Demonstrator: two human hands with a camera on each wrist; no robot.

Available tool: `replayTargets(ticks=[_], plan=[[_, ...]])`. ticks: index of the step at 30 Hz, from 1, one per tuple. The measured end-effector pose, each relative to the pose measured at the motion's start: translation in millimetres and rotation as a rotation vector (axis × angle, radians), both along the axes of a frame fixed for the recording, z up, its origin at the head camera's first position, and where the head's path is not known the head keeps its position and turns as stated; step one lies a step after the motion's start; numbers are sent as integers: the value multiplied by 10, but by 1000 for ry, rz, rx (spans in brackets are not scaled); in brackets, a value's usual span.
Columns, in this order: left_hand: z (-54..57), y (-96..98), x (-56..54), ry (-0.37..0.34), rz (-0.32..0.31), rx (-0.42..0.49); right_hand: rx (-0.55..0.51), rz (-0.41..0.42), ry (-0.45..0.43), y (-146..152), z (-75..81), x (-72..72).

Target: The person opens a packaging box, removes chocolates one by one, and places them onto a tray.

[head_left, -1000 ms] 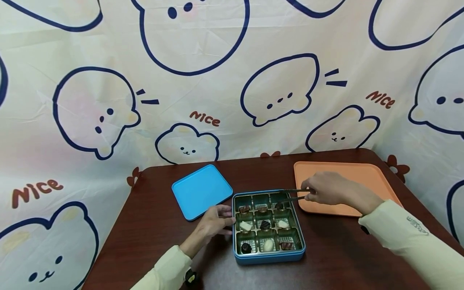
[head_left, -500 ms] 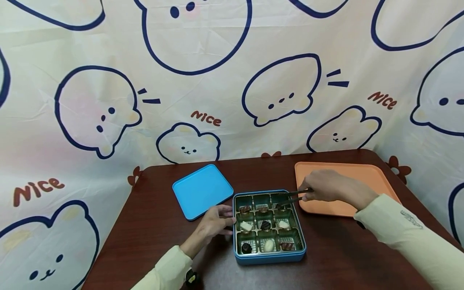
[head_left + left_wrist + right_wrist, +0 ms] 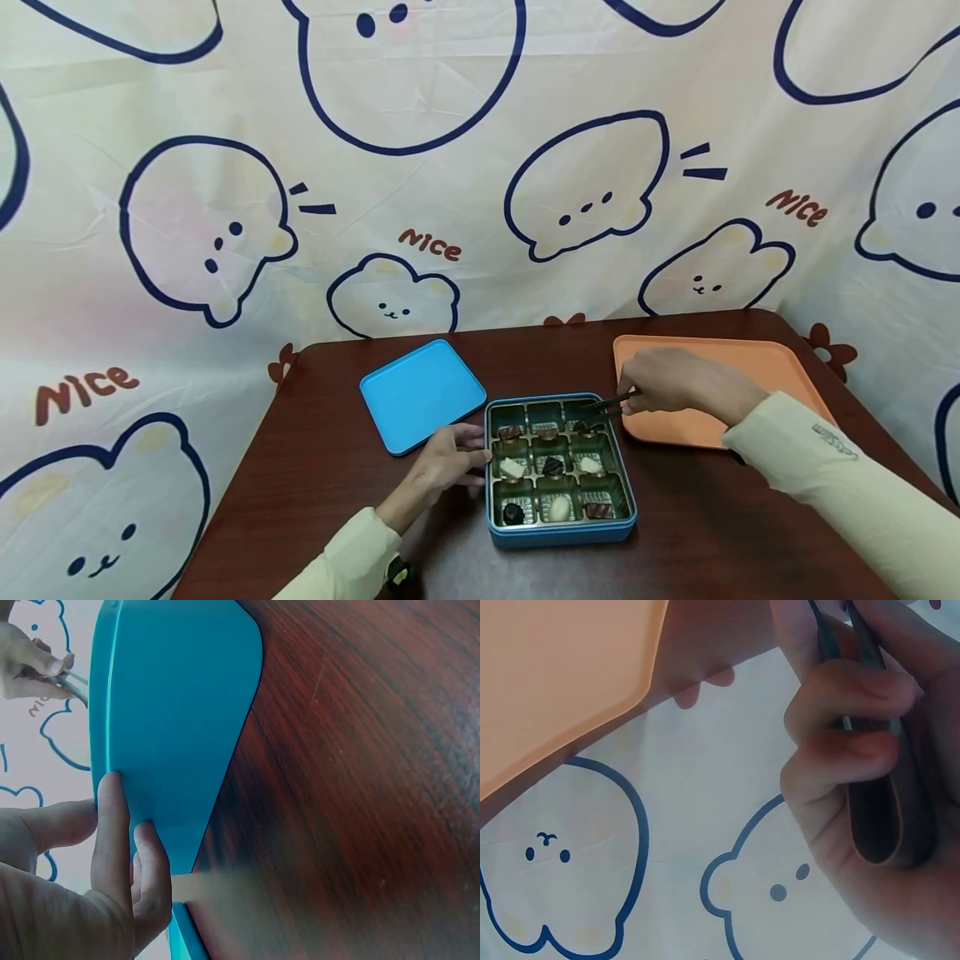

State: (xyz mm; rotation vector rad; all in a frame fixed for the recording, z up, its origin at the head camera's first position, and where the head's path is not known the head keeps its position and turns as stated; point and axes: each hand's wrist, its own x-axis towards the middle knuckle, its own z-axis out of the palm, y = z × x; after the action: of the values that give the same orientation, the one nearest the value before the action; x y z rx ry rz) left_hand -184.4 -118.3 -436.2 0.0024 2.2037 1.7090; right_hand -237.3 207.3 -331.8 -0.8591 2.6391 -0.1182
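Note:
A blue box (image 3: 566, 535) stands on the table, its gold insert divided into compartments with dark, brown and white chocolates. Extended fingers of my left hand (image 3: 448, 457) press its left wall, the thumb right at the rim. Up close in the left wrist view, the fingertips (image 3: 112, 787) lie against the blue side. My right hand (image 3: 675, 385) grips dark tongs (image 3: 613, 403) above the right edge. Their tips reach into the back right compartment, overlapping a dark chocolate (image 3: 587, 426); I cannot tell whether they pinch it. Curled fingers wrap the tongs (image 3: 892, 825) in the right wrist view.
A light blue lid-like tray (image 3: 422, 396) lies behind the left hand, its corner close to the box. An orange tray (image 3: 757, 367) is at the back right, partly beneath the right hand. Behind the brown table (image 3: 337, 367) hangs a patterned cloth (image 3: 480, 208).
My right hand has shifted slightly left, and the tongs' tips have dipped lower into the back right compartment, their arms closer together. The left hand stays against the box.

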Motion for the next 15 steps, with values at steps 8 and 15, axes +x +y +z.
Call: replayTargets(ticks=[8,15], plan=[[5,7,-10,9,-5,-7,58,-36,-55,-106,55,-39],[10,2,0,9,-12,-9,138,-7,-31,-216,103,-43]])
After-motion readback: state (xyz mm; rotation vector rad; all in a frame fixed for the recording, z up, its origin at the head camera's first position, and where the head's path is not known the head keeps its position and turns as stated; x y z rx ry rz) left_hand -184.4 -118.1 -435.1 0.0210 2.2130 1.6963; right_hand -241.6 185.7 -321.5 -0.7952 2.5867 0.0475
